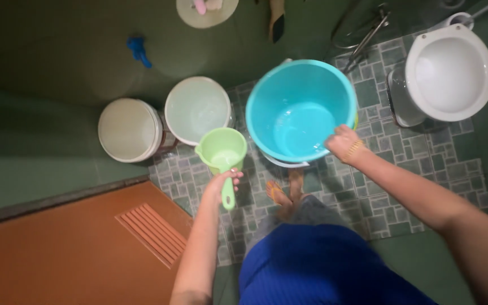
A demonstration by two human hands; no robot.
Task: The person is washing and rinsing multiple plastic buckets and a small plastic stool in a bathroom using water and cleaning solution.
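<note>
Fingers of the left hand (223, 183) wrap the handle of a light green plastic dipper (222, 151), its cup held over the tiled floor (368, 192) beside two white buckets (197, 110). In the same head view, the right hand (344, 143) grips the rim of a turquoise bucket (300, 110), lifted and tilted, near the white toilet bowl (450, 70).

Head camera, steep downward view; close over tiled floor (402, 169)
</note>
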